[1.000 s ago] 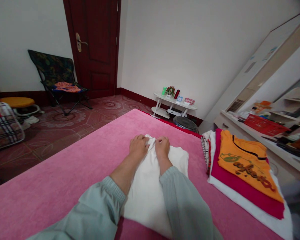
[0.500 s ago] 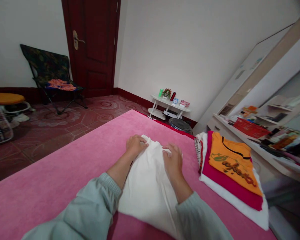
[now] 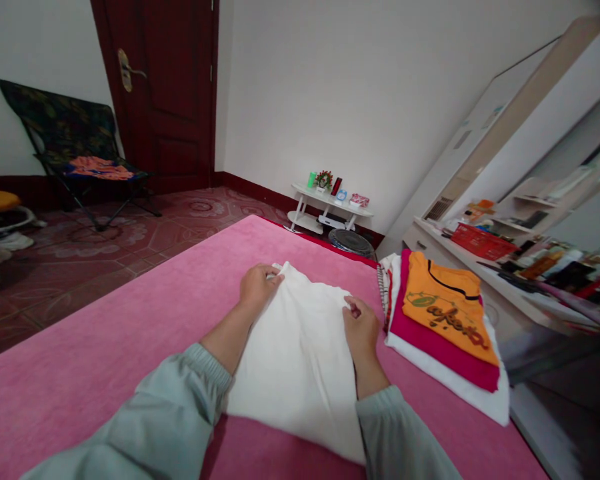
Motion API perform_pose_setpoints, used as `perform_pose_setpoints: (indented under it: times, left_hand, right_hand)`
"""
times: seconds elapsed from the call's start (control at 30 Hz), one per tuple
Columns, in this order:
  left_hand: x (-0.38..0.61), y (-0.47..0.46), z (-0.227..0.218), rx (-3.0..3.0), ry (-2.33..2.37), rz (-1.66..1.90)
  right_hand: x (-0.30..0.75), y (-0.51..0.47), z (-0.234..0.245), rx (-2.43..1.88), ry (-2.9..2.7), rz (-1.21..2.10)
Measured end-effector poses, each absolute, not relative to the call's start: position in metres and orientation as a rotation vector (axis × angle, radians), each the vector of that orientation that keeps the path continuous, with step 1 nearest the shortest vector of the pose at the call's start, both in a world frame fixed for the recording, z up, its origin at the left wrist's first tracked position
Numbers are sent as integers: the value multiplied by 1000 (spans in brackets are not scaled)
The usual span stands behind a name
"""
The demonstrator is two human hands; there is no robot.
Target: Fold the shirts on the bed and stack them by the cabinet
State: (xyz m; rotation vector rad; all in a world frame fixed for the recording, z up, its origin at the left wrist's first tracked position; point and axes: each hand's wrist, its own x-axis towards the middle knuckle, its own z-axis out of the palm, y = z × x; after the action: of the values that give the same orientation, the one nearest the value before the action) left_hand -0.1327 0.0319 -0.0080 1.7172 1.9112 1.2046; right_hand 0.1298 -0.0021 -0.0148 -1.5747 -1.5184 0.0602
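A white garment [image 3: 295,347] lies flat on the pink bed cover [image 3: 105,360]. My left hand [image 3: 257,287] pinches its far left corner, fingers closed on the cloth. At the garment's far right corner, my right hand [image 3: 361,328] grips the edge with closed fingers. Both arms wear pale green sleeves. Just right of my right hand lies a stack of folded clothes [image 3: 445,327], with an orange shirt on top, a magenta one beneath and white at the bottom.
A folding chair [image 3: 65,147] with orange cloth stands by the dark red door [image 3: 165,93]. A small white shelf table [image 3: 327,210] sits against the far wall. A cluttered counter with a red basket [image 3: 483,243] runs along the right.
My right hand slid from the garment's far middle out to its right corner and closed on the edge. My left hand stayed at the left corner. The view shifted right.
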Motion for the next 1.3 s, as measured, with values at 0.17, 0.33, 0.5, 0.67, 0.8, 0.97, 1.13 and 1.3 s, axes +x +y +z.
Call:
perform_pose_setpoints:
  times: [0.17,0.33,0.5,0.67,0.8,0.97,1.13,1.3]
  left_hand:
    - [-125,16,20,1990,2167,1018]
    - [-86,1,42,2279,1788,564]
    - [-64,-11,13,2392,1617,395]
    - [-71,-9,-7,2470,1639,416]
    - [-73,-25,-2,2443,1655,332]
    - [-98,-85,-1,2504,1533,359]
    - [-145,-140,-3,2580,1424,371]
    - [-165,-166,6,2472,1616,428]
  right_hand:
    - [114,-17,8,-1581,-1733,-202]
    - [93,-23,6,-1508,-2222,133]
    - [91,-16,-11,-1793,-2277,82]
    - [88,-11,-4,-1909,-2268,10]
    - [79,-28,8,-2042,-2276,148]
    - [73,-96,7,-1920,-2212,105]
    - [101,-159,0,-1796,-2310,42]
    - [112,-170,14,-1804,-2355,-83]
